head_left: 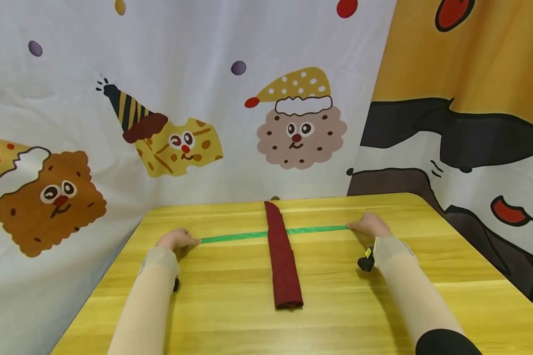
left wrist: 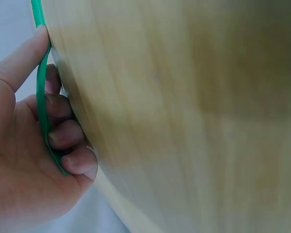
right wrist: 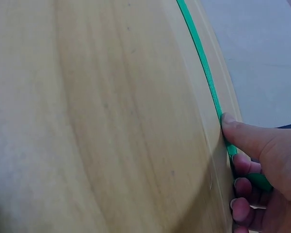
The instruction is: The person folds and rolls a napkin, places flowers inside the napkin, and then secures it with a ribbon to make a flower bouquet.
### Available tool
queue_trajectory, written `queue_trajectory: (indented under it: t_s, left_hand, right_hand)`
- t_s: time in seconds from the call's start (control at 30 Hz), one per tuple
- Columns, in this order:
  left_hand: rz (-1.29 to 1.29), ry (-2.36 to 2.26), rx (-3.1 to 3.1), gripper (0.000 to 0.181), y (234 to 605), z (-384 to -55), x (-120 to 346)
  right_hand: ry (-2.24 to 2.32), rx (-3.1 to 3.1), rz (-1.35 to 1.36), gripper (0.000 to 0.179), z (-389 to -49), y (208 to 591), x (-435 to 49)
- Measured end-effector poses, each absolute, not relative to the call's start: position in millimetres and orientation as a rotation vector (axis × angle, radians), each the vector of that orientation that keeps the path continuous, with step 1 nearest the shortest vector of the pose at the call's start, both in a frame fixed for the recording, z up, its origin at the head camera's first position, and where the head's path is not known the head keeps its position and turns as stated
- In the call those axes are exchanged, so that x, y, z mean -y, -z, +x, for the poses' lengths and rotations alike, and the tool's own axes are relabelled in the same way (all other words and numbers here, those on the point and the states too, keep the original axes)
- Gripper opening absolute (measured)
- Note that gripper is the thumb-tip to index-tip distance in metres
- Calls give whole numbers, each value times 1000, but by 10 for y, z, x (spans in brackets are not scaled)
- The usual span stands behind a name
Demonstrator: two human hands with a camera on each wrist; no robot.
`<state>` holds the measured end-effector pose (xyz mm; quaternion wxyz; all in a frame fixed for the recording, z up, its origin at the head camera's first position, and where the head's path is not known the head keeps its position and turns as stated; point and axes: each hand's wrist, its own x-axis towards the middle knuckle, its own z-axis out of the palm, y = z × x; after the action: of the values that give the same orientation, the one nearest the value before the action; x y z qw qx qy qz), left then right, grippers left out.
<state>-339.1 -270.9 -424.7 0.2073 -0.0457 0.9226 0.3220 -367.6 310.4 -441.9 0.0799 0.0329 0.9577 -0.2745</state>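
Observation:
A dark red cloth (head_left: pixel 284 266), folded into a long narrow strip, lies lengthwise near the middle of the table. A green ribbon (head_left: pixel 233 237) runs crosswise beneath it, its middle hidden by the cloth. My left hand (head_left: pixel 176 238) pinches the ribbon on the left side. In the left wrist view the ribbon's tail crosses the palm under the curled fingers (left wrist: pixel 68 134). On the other side my right hand (head_left: pixel 372 225) pinches the ribbon between thumb and fingers. The right wrist view shows its tail tucked among the curled fingers (right wrist: pixel 241 208). The ribbon looks stretched nearly straight between both hands.
The wood-grain table (head_left: pixel 222 310) ends at a back edge just beyond the cloth's far end. Behind it hangs a white curtain (head_left: pixel 195 59) printed with cartoon biscuits and cheese. A small black device (head_left: pixel 366 261) sits at the right wrist.

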Motion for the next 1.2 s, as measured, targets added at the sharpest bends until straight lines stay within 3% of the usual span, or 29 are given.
queue_trajectory:
  t_s: [0.13,0.23,0.57,0.77,0.87,1.03,1.2]
  left_hand:
    - [-101,-902,-2578,38,4237,-3374,2703]
    - [-81,-882,-2585,32,4224,-3346,2684]
    - [-76,-716,-2622,45,4157,-3261,2638]
    - [-44,-729,-2615,35,4151,-3206,2658]
    - [-32,-749,-2606,37,4134,-3193,2666]
    - [19,-718,-2603,44,4128,-3185,2676]
    - [-29,-724,-2617,38,4157,-3190,2655]
  right_hand:
    - [836,-2860,97,41,-3673,4445,-3136]
    - [860,-2844,83,43,-3654,4451,-3160]
    - [845,-2812,47,51,-3564,4422,-3202]
    - [785,-2823,15,46,-3514,4383,-3195]
    - [770,-2843,2,53,-3508,4381,-3201]
    - [813,-2827,14,45,-3518,4418,-3219]
    - [875,-2812,15,47,-3540,4483,-3269]
